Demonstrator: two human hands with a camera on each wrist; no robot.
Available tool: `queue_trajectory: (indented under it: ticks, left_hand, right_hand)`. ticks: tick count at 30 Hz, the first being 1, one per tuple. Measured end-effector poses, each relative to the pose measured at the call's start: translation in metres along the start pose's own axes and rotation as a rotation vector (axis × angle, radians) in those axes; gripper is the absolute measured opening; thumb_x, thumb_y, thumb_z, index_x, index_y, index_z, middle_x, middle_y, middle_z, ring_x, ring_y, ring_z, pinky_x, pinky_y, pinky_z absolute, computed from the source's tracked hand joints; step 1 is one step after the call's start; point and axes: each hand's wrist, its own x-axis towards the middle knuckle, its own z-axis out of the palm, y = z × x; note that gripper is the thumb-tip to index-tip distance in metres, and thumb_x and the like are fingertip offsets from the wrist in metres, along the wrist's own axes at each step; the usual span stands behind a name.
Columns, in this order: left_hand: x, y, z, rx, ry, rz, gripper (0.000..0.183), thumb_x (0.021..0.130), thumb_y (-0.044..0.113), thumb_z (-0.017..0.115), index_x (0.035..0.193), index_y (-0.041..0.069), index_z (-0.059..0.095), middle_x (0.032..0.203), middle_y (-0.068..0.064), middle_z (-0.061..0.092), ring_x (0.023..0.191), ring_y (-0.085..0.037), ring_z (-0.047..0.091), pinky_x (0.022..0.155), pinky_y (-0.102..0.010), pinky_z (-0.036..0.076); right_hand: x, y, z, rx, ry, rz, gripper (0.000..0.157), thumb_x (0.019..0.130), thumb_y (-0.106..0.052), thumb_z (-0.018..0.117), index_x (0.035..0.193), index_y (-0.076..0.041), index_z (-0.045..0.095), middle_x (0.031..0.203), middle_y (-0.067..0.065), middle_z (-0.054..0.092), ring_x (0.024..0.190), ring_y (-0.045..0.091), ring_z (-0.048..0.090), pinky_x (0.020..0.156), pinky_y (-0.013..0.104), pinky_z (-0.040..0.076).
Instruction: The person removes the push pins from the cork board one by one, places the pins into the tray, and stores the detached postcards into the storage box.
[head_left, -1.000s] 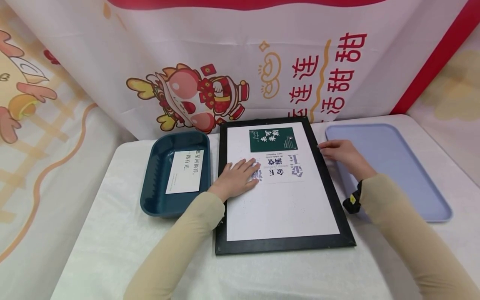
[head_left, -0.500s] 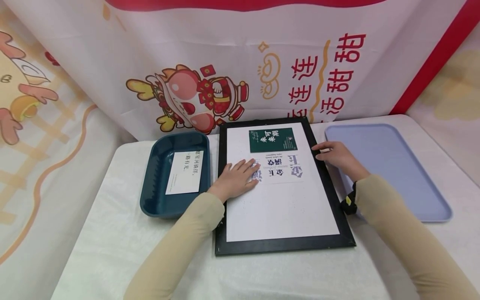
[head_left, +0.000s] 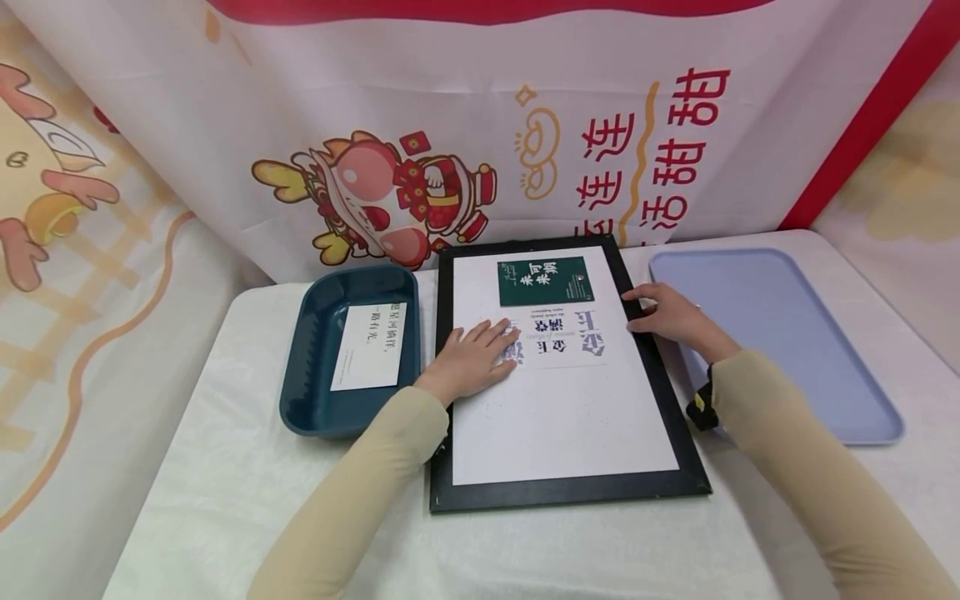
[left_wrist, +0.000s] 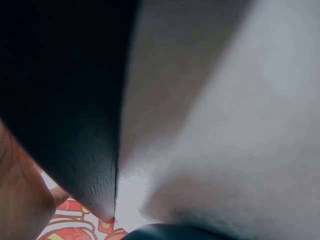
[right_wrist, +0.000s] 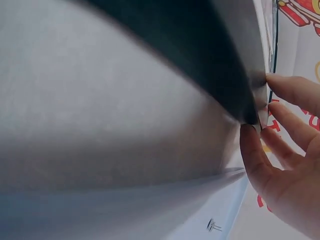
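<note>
From where I stand, a black picture frame (head_left: pixel 570 490) lies flat at centre, directly under the person's hands. The left hand (head_left: pixel 471 364) crosses its left border, palm down, fingers spread and holding nothing; the tips touch a white card with lavender lettering (head_left: pixel 557 343) and cover its left end. The right hand (head_left: pixel 671 315) is at the right border, thumb and forefinger parted, fingers bent; the right wrist view shows fingertips touching the frame's edge, but whether they grip I cannot tell. A green card (head_left: pixel 546 280) lies above the lettered one, near the right fingertips yet apart.

The frame's top edge sits close to the printed backdrop (head_left: pixel 480 75). Narrow strips of white tablecloth (head_left: pixel 247 467) part it from the teal basin (head_left: pixel 311 417), at left with a white card (head_left: pixel 369 346) inside, and the pale blue tray (head_left: pixel 802 350), at right. The widest room is toward the bottom.
</note>
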Motion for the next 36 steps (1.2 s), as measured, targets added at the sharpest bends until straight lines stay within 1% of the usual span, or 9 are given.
queue_trajectory:
  ticks: [4,8,11,21,29,32,36]
  left_hand:
    - [0.0002,0.0001,-0.0001,0.002,-0.003,0.0,0.061,0.099,0.05,0.032,0.153,0.029,0.013,0.161,0.007,0.008,0.15,-0.021,0.009,0.12,-0.051,0.012]
    - [0.0003,0.0003,-0.0003,0.008,-0.002,0.005,0.06,0.099,0.05,0.031,0.153,0.029,0.013,0.161,0.006,0.008,0.15,-0.021,0.01,0.12,-0.051,0.013]
    - [0.0004,0.0005,-0.001,0.012,-0.008,0.005,0.06,0.1,0.05,0.03,0.153,0.029,0.013,0.162,0.006,0.007,0.15,-0.021,0.009,0.12,-0.051,0.013]
    - [0.0008,0.0011,-0.0033,0.005,-0.003,-0.001,0.06,0.099,0.049,0.031,0.153,0.028,0.014,0.161,0.006,0.008,0.15,-0.022,0.01,0.12,-0.052,0.014]
    - [0.0002,0.0019,-0.0034,-0.017,0.018,-0.003,0.059,0.099,0.048,0.034,0.152,0.028,0.017,0.161,0.006,0.012,0.149,-0.022,0.013,0.119,-0.053,0.015]
    - [0.0002,0.0022,-0.0027,-0.02,0.021,-0.004,0.061,0.098,0.051,0.035,0.152,0.028,0.019,0.161,0.005,0.013,0.149,-0.023,0.014,0.119,-0.053,0.016]
    - [0.0016,0.0019,-0.0014,-0.024,0.029,-0.009,0.067,0.094,0.058,0.039,0.152,0.028,0.021,0.161,0.005,0.014,0.149,-0.023,0.014,0.119,-0.052,0.017]
  right_hand:
    - [-0.0004,0.0005,-0.0018,-0.033,-0.025,-0.023,0.06,0.091,-0.016,0.059,0.143,-0.002,0.035,0.154,0.026,0.016,0.131,0.049,0.035,0.107,0.059,0.034]
    - [0.0003,0.0008,-0.0028,-0.055,-0.052,-0.034,0.065,0.092,-0.017,0.057,0.148,-0.003,0.027,0.157,0.024,0.01,0.133,0.049,0.032,0.108,0.06,0.031]
    - [0.0016,0.001,-0.0024,-0.062,-0.068,-0.042,0.066,0.093,-0.017,0.056,0.149,-0.003,0.025,0.158,0.022,0.008,0.135,0.049,0.029,0.109,0.06,0.029]
    - [0.0034,-0.0006,-0.0026,-0.065,-0.07,-0.043,0.066,0.094,-0.016,0.055,0.15,-0.003,0.022,0.158,0.022,0.007,0.137,0.048,0.026,0.11,0.06,0.028]
    - [0.0036,-0.0013,-0.0019,-0.07,-0.075,-0.029,0.066,0.094,-0.017,0.055,0.15,-0.003,0.022,0.158,0.022,0.007,0.137,0.048,0.026,0.111,0.06,0.027]
    - [0.0038,-0.0008,-0.001,-0.068,-0.077,-0.022,0.067,0.094,-0.017,0.055,0.15,-0.004,0.022,0.158,0.022,0.007,0.137,0.048,0.026,0.111,0.06,0.027]
    - [0.0037,-0.0003,-0.0011,-0.064,-0.075,-0.023,0.067,0.094,-0.018,0.055,0.15,-0.004,0.022,0.158,0.022,0.008,0.137,0.049,0.026,0.111,0.06,0.026]
